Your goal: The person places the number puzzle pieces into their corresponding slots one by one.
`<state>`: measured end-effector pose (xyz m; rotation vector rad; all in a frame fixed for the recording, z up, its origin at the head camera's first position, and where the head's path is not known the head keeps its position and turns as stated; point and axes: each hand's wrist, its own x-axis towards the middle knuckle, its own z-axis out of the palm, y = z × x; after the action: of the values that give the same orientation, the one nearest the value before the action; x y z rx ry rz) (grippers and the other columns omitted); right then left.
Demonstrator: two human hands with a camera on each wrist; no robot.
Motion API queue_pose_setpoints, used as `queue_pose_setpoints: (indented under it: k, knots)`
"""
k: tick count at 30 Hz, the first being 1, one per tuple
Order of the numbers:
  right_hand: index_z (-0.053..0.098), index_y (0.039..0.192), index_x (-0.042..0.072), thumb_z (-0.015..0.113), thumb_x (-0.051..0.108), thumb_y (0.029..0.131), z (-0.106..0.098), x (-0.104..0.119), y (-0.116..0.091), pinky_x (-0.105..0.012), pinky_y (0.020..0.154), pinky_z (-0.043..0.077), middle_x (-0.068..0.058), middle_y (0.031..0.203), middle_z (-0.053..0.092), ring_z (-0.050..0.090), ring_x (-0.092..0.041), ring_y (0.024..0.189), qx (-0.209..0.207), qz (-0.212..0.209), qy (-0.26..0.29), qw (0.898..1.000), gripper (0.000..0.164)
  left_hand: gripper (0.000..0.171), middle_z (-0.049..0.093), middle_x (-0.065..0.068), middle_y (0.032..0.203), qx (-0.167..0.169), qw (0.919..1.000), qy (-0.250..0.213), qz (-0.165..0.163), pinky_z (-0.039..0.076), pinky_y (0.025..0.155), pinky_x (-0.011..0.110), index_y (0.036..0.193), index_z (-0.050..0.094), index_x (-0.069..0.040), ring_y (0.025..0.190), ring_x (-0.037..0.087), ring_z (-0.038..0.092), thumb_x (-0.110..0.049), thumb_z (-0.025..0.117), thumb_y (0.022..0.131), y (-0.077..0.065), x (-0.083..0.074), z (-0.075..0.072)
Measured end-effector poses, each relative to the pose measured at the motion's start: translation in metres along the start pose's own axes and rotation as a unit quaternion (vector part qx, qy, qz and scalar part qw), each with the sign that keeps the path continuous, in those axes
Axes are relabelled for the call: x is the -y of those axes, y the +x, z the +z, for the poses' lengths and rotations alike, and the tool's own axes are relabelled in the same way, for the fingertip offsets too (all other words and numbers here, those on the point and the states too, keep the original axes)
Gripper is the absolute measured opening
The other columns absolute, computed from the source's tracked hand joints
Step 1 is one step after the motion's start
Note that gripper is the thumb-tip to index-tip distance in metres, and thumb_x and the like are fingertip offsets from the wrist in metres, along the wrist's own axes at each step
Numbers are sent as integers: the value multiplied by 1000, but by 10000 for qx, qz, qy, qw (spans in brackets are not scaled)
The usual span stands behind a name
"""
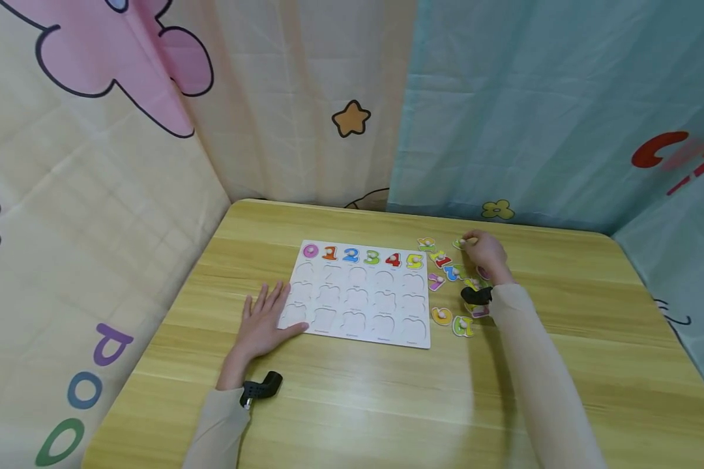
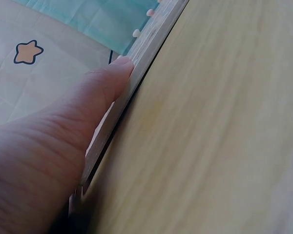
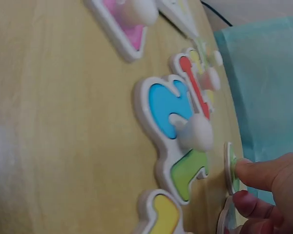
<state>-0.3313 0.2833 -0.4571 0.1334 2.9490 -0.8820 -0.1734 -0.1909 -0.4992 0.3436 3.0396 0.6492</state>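
Note:
A white number puzzle board point(image 1: 358, 297) lies on the table, with knobbed pieces 0 to 5 filling its top row and hollow slots below. My left hand point(image 1: 265, 324) rests spread on the board's left corner; in the left wrist view its thumb point(image 2: 105, 80) presses along the board's edge. Beyond the board's right side, my right hand point(image 1: 488, 253) pinches a small green puzzle piece point(image 3: 232, 168) near the table's far edge. The piece's knob is hidden by the fingers. Close by lies a blue-and-green piece point(image 3: 168, 109) with a white knob.
Loose number pieces are scattered right of the board, among them a red one point(image 1: 440, 259), a purple one point(image 1: 437, 281), an orange one point(image 1: 442, 316) and a green one point(image 1: 462, 326). Some lie partly under my right wrist. A curtain point(image 1: 305, 130) hangs behind the wooden table point(image 1: 352, 404).

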Motion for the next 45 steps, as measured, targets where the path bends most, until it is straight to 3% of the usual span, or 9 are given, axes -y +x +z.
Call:
queue_pose_setpoints:
  k: [5, 11, 18, 23, 28, 32, 37, 42, 45]
  knots:
    - [58, 120, 8, 50, 29, 98, 2, 2, -1, -45, 67, 41, -24, 113, 60, 55, -36, 88, -110, 45, -422, 9990, 31, 98, 11, 12, 157, -30, 10000, 9, 14, -11, 108, 55, 153, 17, -10, 142, 35, -2, -68, 53, 83, 1, 1, 2]
    - [58, 109, 9, 53, 28, 97, 3, 6, -4, -40, 57, 39, -18, 91, 61, 53, -32, 74, -171, -106, -899, 9957, 24, 99, 11, 12, 157, -10, 10000, -29, 15, -12, 108, 55, 153, 17, -9, 142, 35, -3, -68, 54, 82, 0, 1, 1]
    - [47, 97, -1, 45, 22, 97, 7, 18, -8, -43, 50, 42, -16, 77, 56, 55, -33, 67, -24, -508, -1472, 9878, 23, 99, 12, 13, 157, 38, 10000, 5, 2, -11, 108, 55, 152, 17, -9, 142, 35, -3, -68, 54, 83, -1, 2, 1]
    - [45, 95, -1, 39, 25, 100, 30, 61, -19, -44, 50, 40, -12, 67, 52, 53, -30, 58, 32, -985, -1484, 9840, 27, 98, 12, 13, 157, 38, 10000, -21, -30, -12, 107, 55, 152, 17, -8, 142, 36, -3, -66, 56, 83, -3, 3, -1]
    - [46, 88, 9, 44, 32, 99, 71, 112, -32, -36, 52, 36, -5, 69, 50, 49, -23, 59, 569, -1400, -1133, 9820, 26, 98, 9, 11, 158, 120, 9999, 39, -26, -12, 107, 55, 153, 15, -10, 142, 35, -5, -70, 50, 83, 0, 3, -1]
    - [48, 88, 13, 46, 35, 99, 107, 150, -43, -33, 53, 36, -3, 70, 53, 50, -19, 61, 943, -1836, -1027, 9731, 25, 98, 10, 11, 157, 44, 10000, 38, 33, -12, 108, 55, 153, 16, -10, 142, 35, -4, -70, 51, 83, 3, 2, 1]
    - [51, 93, 15, 47, 38, 99, 146, 192, -57, -34, 58, 40, 1, 69, 52, 51, -15, 63, 1107, -2269, -1327, 9585, 25, 99, 11, 11, 157, 10, 10000, 15, 75, -10, 108, 56, 153, 17, -11, 142, 35, -3, -70, 52, 82, 3, 2, 2]
    - [55, 102, 15, 46, 41, 99, 171, 230, -62, -39, 68, 46, 0, 74, 58, 60, -18, 76, 1139, -2430, -1573, 9504, 27, 99, 11, 10, 158, 44, 10000, 30, 21, -11, 108, 54, 153, 15, -12, 142, 33, -4, -71, 50, 82, 1, 3, 3]
    - [57, 114, 14, 44, 42, 99, 181, 247, -61, -40, 74, 48, -3, 88, 66, 63, -22, 89, 1124, -2279, -1707, 9520, 34, 98, 11, 10, 157, 2, 10000, 51, 37, -11, 108, 55, 153, 16, -12, 142, 34, -3, -71, 51, 83, 1, 3, 2]
